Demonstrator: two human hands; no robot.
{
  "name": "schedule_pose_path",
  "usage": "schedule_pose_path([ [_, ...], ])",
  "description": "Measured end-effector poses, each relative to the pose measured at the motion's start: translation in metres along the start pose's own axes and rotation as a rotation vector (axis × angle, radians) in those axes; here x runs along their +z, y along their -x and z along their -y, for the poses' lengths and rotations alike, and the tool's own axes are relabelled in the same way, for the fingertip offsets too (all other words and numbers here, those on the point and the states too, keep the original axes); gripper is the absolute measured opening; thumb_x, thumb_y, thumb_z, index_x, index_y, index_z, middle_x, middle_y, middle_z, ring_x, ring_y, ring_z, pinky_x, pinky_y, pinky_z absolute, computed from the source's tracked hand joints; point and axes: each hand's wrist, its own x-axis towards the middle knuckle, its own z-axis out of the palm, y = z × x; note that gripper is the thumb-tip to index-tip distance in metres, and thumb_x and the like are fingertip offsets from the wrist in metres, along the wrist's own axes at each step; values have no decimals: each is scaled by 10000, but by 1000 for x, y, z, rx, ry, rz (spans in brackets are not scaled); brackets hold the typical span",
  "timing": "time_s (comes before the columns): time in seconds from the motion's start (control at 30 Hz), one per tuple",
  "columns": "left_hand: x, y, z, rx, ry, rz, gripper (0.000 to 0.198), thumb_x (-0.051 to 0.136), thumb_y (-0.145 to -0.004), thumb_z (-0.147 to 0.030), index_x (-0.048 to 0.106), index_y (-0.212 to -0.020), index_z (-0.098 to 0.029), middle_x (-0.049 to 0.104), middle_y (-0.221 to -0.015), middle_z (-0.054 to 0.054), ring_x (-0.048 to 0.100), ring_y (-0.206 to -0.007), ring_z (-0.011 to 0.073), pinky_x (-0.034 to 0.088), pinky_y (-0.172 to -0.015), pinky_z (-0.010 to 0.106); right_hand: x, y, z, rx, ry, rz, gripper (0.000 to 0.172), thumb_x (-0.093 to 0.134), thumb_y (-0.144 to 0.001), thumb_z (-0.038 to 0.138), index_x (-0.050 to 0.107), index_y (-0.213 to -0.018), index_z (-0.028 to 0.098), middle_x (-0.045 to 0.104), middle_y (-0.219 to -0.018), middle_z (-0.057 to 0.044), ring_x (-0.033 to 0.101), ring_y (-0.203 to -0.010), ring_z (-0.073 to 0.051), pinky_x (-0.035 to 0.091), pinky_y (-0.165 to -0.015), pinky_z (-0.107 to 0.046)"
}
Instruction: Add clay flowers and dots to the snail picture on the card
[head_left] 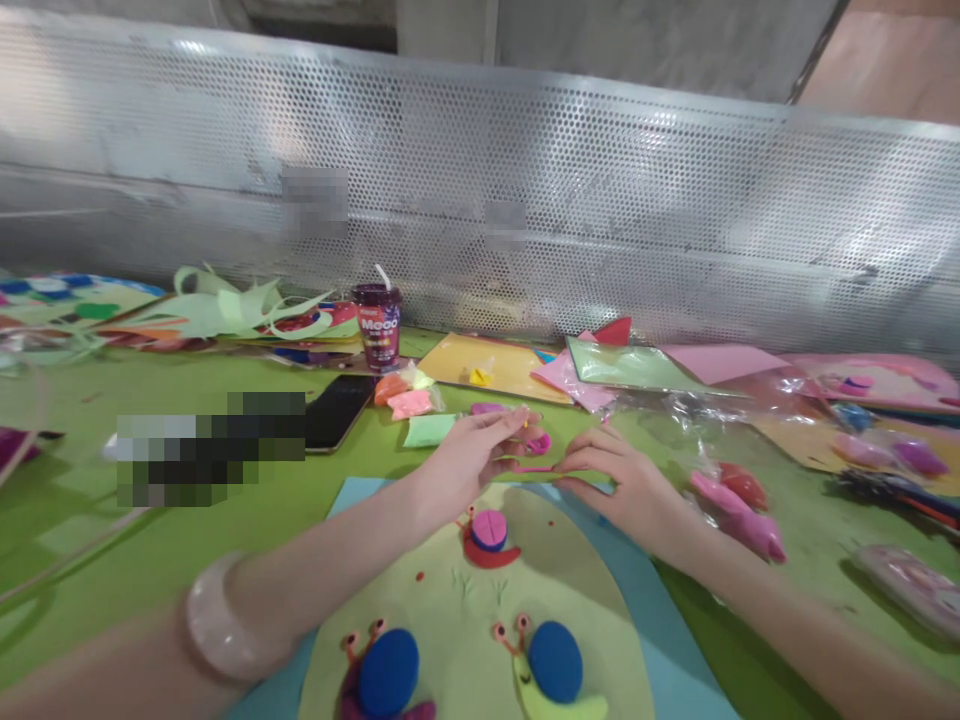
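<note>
My left hand (469, 455) reaches over the top edge of a light green paper sheet (457, 600) and pinches a small pink clay piece (537, 442) between its fingertips. My right hand (626, 480) lies beside it, fingers curled down on the table, touching a thin pink clay strip (534, 467). On the paper sit three clay snails: a red one with a pink shell (489, 538) just below my hands, and two with blue shells (388, 672) (553, 665) near the bottom. A pale bracelet (217, 620) is on my left wrist.
A blue sheet (660, 620) lies under the green paper on a green table (150, 520). A dark cup (377, 325), a phone (339, 410), clay packets (409, 400), coloured paper sheets (637, 365) and pink clay bags (739, 520) lie around. A perforated metal panel (525, 200) closes the back.
</note>
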Motion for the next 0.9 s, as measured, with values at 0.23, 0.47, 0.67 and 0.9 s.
schedule_pose_path([
  [0.23, 3, 2, -2, -26, -1, -12, 153, 714, -712, -266, 705, -819, -157, 685, -783, 35, 561, -608, 73, 414, -573, 187, -2, -1, -5, 39, 37, 95, 82, 584, -817, 194, 647, -765, 190, 621, -822, -48, 550, -784, -189, 487, -724, -365],
  [0.47, 2, 1, -1, -28, 28, 8, 120, 716, -708, -239, 700, -788, -151, 685, -739, 35, 572, -615, 76, 402, -561, 179, -4, 0, -4, 89, 49, 215, 80, 586, -819, 208, 653, -776, 201, 587, -870, -51, 542, -863, -203, 481, -777, -388],
  [0.67, -1, -1, 2, -26, 8, 54, 152, 738, -683, -247, 693, -801, -163, 683, -783, 35, 576, -654, 87, 409, -592, 196, -1, 1, -8, 76, 42, 230, 56, 637, -786, 242, 650, -747, 204, 564, -865, -49, 526, -854, -205, 469, -785, -399],
  [0.9, 0, 0, 2, -48, 4, 67, 123, 730, -694, -237, 695, -788, -167, 680, -800, 24, 556, -629, 66, 390, -602, 196, 4, 3, -8, 28, 16, 229, 113, 581, -829, 251, 670, -770, 214, 565, -920, -62, 513, -884, -213, 447, -826, -441],
])
